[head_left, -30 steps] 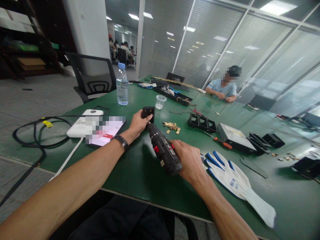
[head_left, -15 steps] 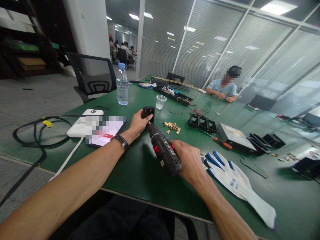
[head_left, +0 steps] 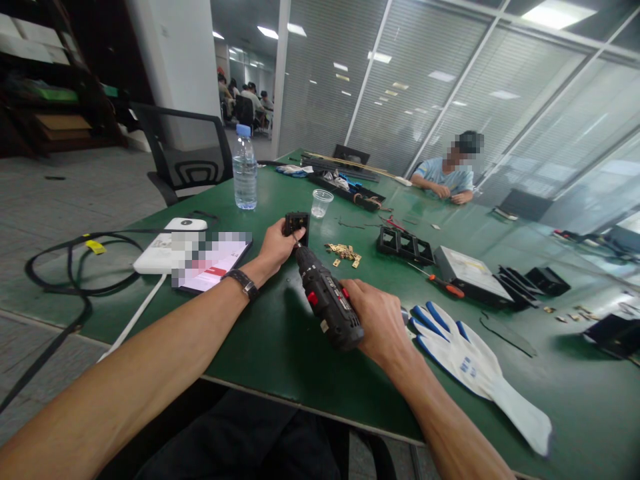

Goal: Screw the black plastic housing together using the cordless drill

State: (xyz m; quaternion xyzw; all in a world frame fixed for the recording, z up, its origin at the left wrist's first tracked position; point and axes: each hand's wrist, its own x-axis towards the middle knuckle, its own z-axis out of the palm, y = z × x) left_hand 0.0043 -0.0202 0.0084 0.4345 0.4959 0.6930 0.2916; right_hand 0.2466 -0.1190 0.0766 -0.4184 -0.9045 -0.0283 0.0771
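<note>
My left hand (head_left: 277, 248) is closed on a small black open-framed part (head_left: 299, 221), holding it on edge above the green table (head_left: 260, 353). My right hand (head_left: 377, 319) grips a black cordless drill (head_left: 327, 300) with red buttons. The drill points away from me, and its bit reaches the near side of the black part; the exact contact spot is too small to make out. Just right of the part lies a loose pile of small brass-coloured plates (head_left: 345, 253). A white glove with blue fingertips (head_left: 465, 360) lies beside my right wrist.
A water bottle (head_left: 245, 173) and a plastic cup (head_left: 321, 203) stand beyond my left hand. Left are a phone (head_left: 215, 263), a white device (head_left: 170, 250) and cables. Rightward lie a black frame (head_left: 404, 245), a screwdriver (head_left: 447, 287) and a box (head_left: 473, 273). A person (head_left: 445, 177) sits across the table.
</note>
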